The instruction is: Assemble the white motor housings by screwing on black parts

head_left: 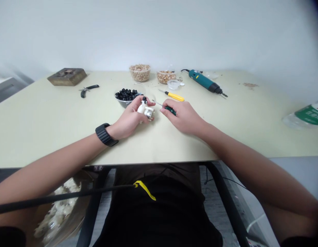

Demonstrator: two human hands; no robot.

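White-and-silver fitting [145,110] gripped in the curled left hand [129,118], just above the tabletop [45,120]; green-handled screwdriver [170,110] pinched in the right hand [183,116], tip close by. Danger: one slip of that tip, fitting knocked loose, tumbling toward the glass bowl [122,103] of black pieces [127,94].

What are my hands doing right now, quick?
Left hand: closed, holding a white-and-silver part.
Right hand: closed, holding a green-handled screwdriver.
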